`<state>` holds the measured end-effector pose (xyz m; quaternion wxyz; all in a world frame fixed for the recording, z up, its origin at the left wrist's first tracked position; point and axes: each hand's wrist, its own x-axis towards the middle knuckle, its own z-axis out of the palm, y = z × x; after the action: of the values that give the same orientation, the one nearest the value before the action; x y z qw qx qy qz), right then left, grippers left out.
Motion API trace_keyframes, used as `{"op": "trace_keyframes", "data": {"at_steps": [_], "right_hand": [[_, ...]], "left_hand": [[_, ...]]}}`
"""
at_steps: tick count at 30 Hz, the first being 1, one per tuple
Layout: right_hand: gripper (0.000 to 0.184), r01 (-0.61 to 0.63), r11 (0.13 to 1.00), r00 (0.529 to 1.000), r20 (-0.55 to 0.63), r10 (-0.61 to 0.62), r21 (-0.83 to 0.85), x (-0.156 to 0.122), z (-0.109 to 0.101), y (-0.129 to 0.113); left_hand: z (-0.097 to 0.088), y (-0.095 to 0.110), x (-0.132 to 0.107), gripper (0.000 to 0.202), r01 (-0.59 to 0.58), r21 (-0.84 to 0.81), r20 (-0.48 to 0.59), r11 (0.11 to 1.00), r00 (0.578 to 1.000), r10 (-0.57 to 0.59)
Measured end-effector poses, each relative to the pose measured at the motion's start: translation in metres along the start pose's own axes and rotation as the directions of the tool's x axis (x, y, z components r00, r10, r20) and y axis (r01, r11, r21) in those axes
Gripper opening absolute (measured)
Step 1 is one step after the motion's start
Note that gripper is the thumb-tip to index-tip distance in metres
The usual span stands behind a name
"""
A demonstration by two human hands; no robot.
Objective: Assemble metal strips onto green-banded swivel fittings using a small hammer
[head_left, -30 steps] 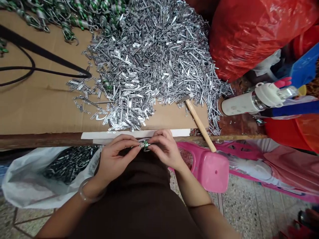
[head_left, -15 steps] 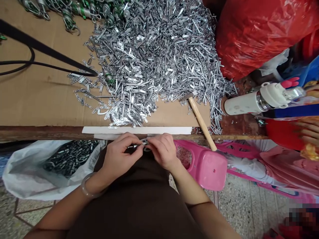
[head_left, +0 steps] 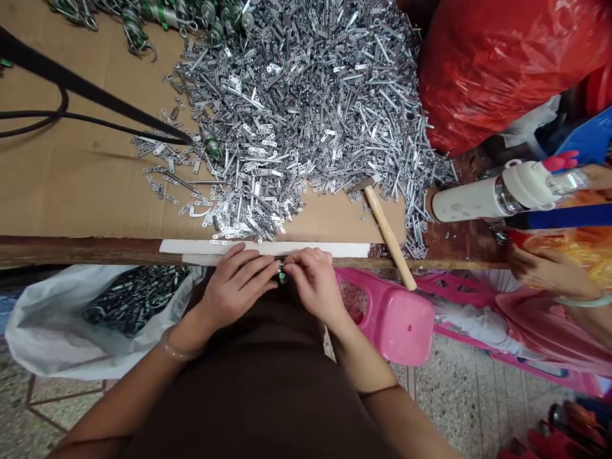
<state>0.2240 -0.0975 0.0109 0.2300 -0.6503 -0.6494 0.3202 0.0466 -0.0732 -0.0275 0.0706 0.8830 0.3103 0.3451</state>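
Note:
My left hand (head_left: 239, 282) and my right hand (head_left: 315, 280) meet just in front of the table edge, above my lap. Between their fingertips shows a small metal part with a bit of green (head_left: 282, 275); most of it is hidden. The thumb and forefinger of my right hand pinch it from the right. My left fingers lie close together, curved over its left side. Beyond my hands, a wide heap of small silvery metal plates and pins (head_left: 296, 127) covers the cardboard. A hammer (head_left: 388, 229) with a wooden handle rests at the heap's front right, its handle overhanging the edge.
A white sack (head_left: 52, 350) of dark metal parts stands at lower left. Green-and-metal assemblies (head_left: 165, 16) lie at the back left. A white bottle (head_left: 473, 201), red bag (head_left: 507, 70) and pink chair (head_left: 406, 328) are right. A co-worker's hand (head_left: 549, 271) holds orange material.
My left fingers have straightened over the part, covering its dark rod, and a green bit now shows. The co-worker's hand at right has come further into view. The view has shifted slightly.

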Motion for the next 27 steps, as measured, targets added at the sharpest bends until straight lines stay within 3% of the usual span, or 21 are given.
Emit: {"op": "trace_keyframes", "data": {"at_steps": [3, 6, 10, 13, 18, 22, 27], "right_hand": [[0.014, -0.068, 0.996, 0.99, 0.13, 0.061, 0.053, 0.001, -0.007, -0.008], [0.015, -0.137, 0.991, 0.97, 0.2, 0.136, -0.007, 0.003, -0.005, -0.011], [0.013, -0.14, 0.967, 0.988, 0.038, 0.151, -0.215, 0.005, 0.011, -0.004], [0.009, -0.125, 0.963, 0.992, -0.06, 0.114, -0.24, 0.007, 0.014, 0.006], [0.013, -0.096, 0.991, 0.993, -0.084, 0.088, -0.09, 0.029, 0.004, 0.008], [0.013, -0.051, 0.981, 0.982, -0.187, 0.015, -0.189, 0.05, 0.011, 0.008], [0.009, -0.034, 0.977, 0.986, -0.168, -0.001, -0.209, 0.048, 0.006, 0.029]], "left_hand": [[-0.007, 0.002, -0.003, 0.033, -0.041, 0.003, 0.043, 0.999, 0.998, 0.041], [-0.004, 0.003, -0.009, 0.028, -0.012, 0.037, 0.096, 0.999, 0.995, 0.008], [0.01, 0.001, -0.011, 0.025, 0.066, 0.094, 0.074, 0.993, 0.995, -0.073], [0.015, 0.002, -0.008, 0.026, 0.108, 0.094, 0.054, 0.99, 0.992, -0.114], [0.01, 0.01, 0.0, 0.022, 0.178, 0.099, 0.123, 0.979, 0.974, -0.189], [0.004, 0.011, 0.007, 0.018, 0.162, 0.129, 0.14, 0.978, 0.974, -0.179], [0.002, 0.008, 0.01, 0.011, 0.187, 0.036, 0.104, 0.982, 0.976, -0.19]]}}
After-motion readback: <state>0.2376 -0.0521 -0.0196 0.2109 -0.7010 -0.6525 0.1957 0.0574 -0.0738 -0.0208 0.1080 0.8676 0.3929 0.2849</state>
